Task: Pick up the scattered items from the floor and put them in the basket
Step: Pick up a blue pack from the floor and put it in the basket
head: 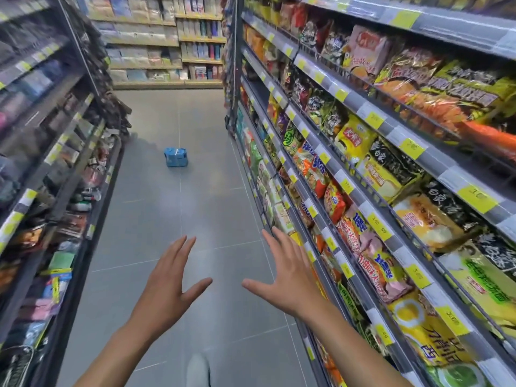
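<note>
We held our left hand (167, 277) and right hand (284, 272) out over the grey floor (156, 208), fingers straight and spread, both holding nothing. A blue wrapped pack (176, 157) lay on the floor well ahead, mid-aisle, between the snack shelves (363, 169) and the darker left shelves (55, 152).

Both hands are stretched out over the grey tiled floor (156, 219) of a shop aisle, the left hand (170, 277) and the right hand (287, 275) with fingers spread and holding nothing. Well ahead, a blue pack (176, 157) sits alone on the tiles. Noodle packets (360, 241) (yellow price tags beneath them) fill the shelves (371, 210) at right.
</note>
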